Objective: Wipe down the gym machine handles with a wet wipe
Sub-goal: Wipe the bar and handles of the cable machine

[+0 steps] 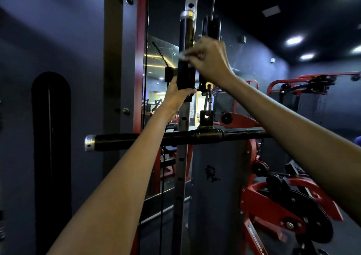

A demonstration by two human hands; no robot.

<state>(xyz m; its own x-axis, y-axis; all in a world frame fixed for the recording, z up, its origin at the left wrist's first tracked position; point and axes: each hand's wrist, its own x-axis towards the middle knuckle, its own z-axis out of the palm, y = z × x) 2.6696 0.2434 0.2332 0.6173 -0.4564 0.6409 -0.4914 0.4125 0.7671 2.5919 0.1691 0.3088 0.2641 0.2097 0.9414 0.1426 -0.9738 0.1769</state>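
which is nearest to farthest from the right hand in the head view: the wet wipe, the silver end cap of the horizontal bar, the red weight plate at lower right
1. wet wipe: pinched in the right hand itself, against the upright black handle.
2. silver end cap: lower left, at the horizontal bar's left tip.
3. red weight plate: far lower right, beneath the right forearm.
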